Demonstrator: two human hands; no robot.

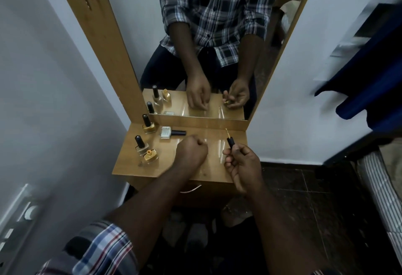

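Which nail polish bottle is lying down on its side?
The pale silvery bottle, its black cap pointing right. The capped gold bottle, the capped beige bottle and the open gold bottle all stand upright.

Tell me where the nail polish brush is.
In the head view, the nail polish brush is held in the right hand over the right side of the dressing table, its bristles pointing toward the mirror, right of the left hand.
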